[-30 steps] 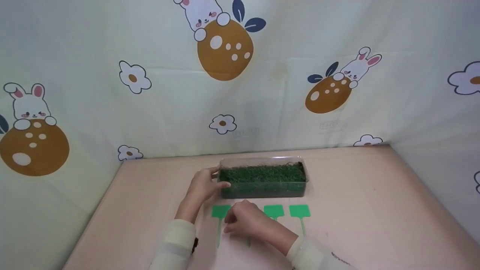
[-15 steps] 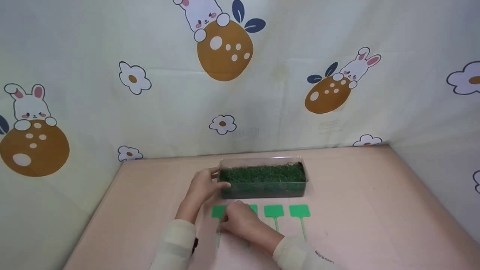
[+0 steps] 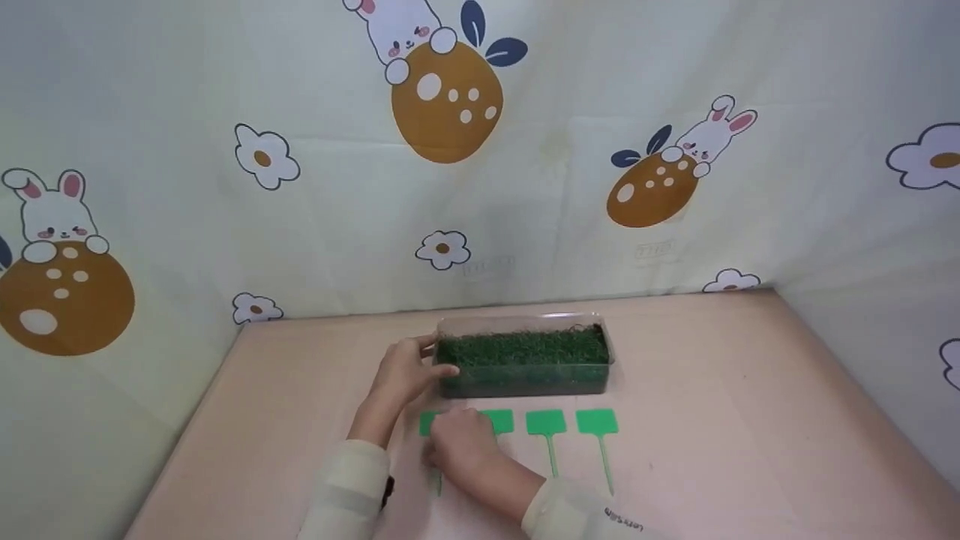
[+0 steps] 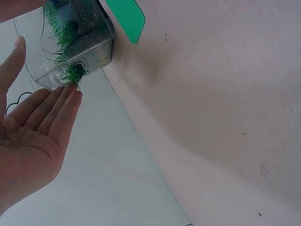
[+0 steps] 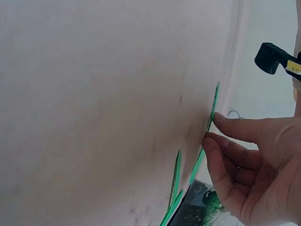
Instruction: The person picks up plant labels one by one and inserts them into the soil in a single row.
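Observation:
In the head view, a clear plastic box (image 3: 525,381) of green artificial grass (image 3: 525,348) stands at mid-table. My left hand (image 3: 401,379) holds its left end, thumb over the front wall and fingers toward the back corner; the left wrist view shows those fingers fairly straight. In front of the box is a row of green T-shaped plant labels. Over the leftmost label (image 3: 426,422) is my right hand (image 3: 466,454), hiding most of it. Thumb and index finger pinch its thin stem (image 5: 215,96) in the right wrist view.
Three more labels, the second (image 3: 500,420), the third (image 3: 545,421) and the rightmost (image 3: 597,421), lie to the right, stems toward me. A fabric backdrop (image 3: 555,217) with rabbit prints borders the pinkish table (image 3: 697,420). A black wrist device (image 5: 267,59) shows in the right wrist view.
My right hand has moved left from the second label onto the leftmost one, uncovering the second and third heads. The left hand and the box have stayed in place.

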Tool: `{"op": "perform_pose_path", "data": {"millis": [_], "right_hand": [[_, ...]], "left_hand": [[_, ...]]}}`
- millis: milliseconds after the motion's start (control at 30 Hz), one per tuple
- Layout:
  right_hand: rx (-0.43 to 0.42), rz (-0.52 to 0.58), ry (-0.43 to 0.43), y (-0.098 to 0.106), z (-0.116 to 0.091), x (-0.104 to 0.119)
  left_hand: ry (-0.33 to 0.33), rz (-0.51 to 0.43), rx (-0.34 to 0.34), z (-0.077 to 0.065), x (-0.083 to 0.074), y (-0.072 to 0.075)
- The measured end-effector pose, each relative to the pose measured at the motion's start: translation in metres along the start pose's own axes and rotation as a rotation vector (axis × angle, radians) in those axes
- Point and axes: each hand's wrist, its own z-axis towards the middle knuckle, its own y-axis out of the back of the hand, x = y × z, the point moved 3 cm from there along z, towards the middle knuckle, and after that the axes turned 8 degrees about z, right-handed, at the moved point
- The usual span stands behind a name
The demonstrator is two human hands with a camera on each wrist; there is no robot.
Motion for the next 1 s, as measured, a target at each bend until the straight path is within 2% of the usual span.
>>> {"op": "perform_pose_path", "data": {"millis": [100,200,400,733,867,1000], "right_hand": [[-0.033,-0.011,0.001,-0.001,-0.001,-0.002],[-0.04,0.046,-0.003,-0.002,0.0,-0.007],[0.065,0.321,-0.056,-0.005,0.002,-0.018],[0.146,0.693,-0.104,-0.006,-0.003,-0.029],[0.19,0.796,-0.117,-0.006,-0.004,-0.033],[0.199,0.847,-0.132,-0.004,-0.005,-0.037]], "left_hand": [[-0.001,0.003,0.0,0.0,0.0,0.0],[0.003,0.003,-0.003,0.001,0.001,-0.001],[0.016,-0.005,-0.002,0.0,0.002,-0.002],[0.013,-0.002,0.001,0.0,0.001,-0.002],[0.013,0.002,-0.001,0.0,0.001,-0.001],[0.018,-0.005,0.002,0.0,0.001,-0.001]]}}
